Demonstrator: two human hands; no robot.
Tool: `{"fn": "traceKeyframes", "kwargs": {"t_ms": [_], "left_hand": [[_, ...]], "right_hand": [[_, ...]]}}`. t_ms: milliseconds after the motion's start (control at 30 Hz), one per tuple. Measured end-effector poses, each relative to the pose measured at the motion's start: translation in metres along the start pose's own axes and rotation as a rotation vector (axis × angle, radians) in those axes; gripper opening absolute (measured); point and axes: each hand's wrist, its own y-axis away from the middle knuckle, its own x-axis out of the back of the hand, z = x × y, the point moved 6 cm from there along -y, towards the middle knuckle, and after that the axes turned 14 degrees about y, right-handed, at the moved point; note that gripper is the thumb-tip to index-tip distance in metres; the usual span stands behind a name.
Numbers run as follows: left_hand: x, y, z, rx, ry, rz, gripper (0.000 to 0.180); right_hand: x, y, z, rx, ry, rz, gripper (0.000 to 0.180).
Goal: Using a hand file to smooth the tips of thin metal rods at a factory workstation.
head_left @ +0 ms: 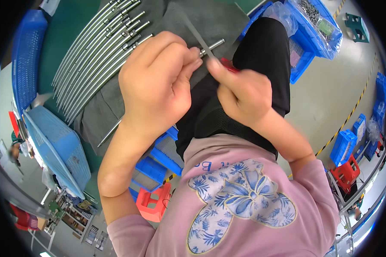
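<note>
My left hand [156, 81] is closed around a thin metal rod [109, 133]. One rod end sticks out past my fingers toward the upper right, and the other shows beyond my wrist. Closed on the red handle [230, 65] of a flat tool, my right hand [244, 92] has its thumb along the base. The long grey blade [196, 33], blurred by motion, looks like a file and crosses the rod near its end. Several similar metal rods [94, 55] with collars lie side by side on a dark grey cloth [176, 17], left of my left hand.
Blue plastic baskets [58, 147] stand along the left. At the upper right, a blue bin [315, 25] lined with plastic holds small metal parts. Below my left forearm are more blue bins [150, 171] and a red stool [154, 202]. A green stool [357, 28] stands far right.
</note>
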Motion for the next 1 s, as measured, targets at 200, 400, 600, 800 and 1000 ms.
{"fn": "traceKeyframes", "kwargs": {"t_ms": [200, 400, 600, 800, 1000], "left_hand": [[0.001, 0.003, 0.003, 0.011, -0.043, -0.028, 0.017], [0.005, 0.005, 0.005, 0.027, -0.088, 0.028, 0.018], [0.005, 0.004, 0.006, 0.025, -0.056, 0.010, 0.017], [0.006, 0.004, 0.005, 0.040, -0.037, 0.002, 0.018], [0.005, 0.005, 0.005, 0.071, -0.010, -0.003, 0.019]], "right_hand": [[0.021, 0.062, 0.005, 0.048, 0.011, -0.169, 0.056], [0.041, 0.064, 0.003, 0.066, -0.001, -0.158, 0.061], [0.045, 0.046, -0.008, -0.051, -0.017, -0.110, 0.057], [0.045, 0.027, -0.008, -0.063, 0.049, -0.149, 0.055], [0.048, 0.021, -0.010, -0.047, 0.089, -0.173, 0.057]]}}
